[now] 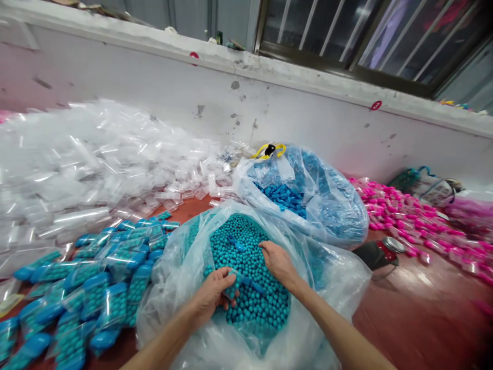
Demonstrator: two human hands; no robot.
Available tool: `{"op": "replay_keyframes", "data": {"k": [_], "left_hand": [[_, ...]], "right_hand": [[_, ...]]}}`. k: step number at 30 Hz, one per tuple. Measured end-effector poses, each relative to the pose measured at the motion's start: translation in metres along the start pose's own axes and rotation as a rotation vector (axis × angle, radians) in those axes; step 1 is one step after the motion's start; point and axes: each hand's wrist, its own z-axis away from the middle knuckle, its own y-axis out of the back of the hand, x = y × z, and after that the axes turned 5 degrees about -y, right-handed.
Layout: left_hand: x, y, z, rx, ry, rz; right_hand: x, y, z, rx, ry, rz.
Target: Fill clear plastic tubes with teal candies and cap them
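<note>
A large clear plastic bag [162, 298] stands before me with its mouth spread, full of small teal beads [265, 311]. Over its near left side, my left hand [213, 294] is closed round a small clear container [232, 285] of teal beads. My right hand [280, 263] hovers above the right part of the beads. Its fingers are curled together, and whatever they may hold is hidden. Among the beads lie a blue plastic piece [236, 244] and another blue piece [254, 285], close to my left hand.
Filled bead containers with blue ends [96, 293] lie heaped at left, below a big pile of clear empty containers [96, 154]. Behind stands a bag of blue caps [283, 198]. Pink-capped containers [408, 216] and a dark object with a round metal top [393, 245] are at right.
</note>
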Motion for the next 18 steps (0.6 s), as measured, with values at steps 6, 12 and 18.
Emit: {"op": "replay_keyframes", "data": {"k": [6, 12, 18], "left_hand": [[0.001, 0.0, 0.003, 0.028, -0.017, 0.061], [-0.002, 0.004, 0.001, 0.034, -0.065, 0.106], [-0.004, 0.005, -0.003, 0.002, -0.076, 0.126]], "right_hand": [[-0.05, -0.02, -0.042, -0.052, -0.018, 0.166], [-0.065, -0.042, -0.056, -0.1, 0.035, 0.221], [-0.052, -0.011, -0.009, -0.133, 0.206, 0.254]]}}
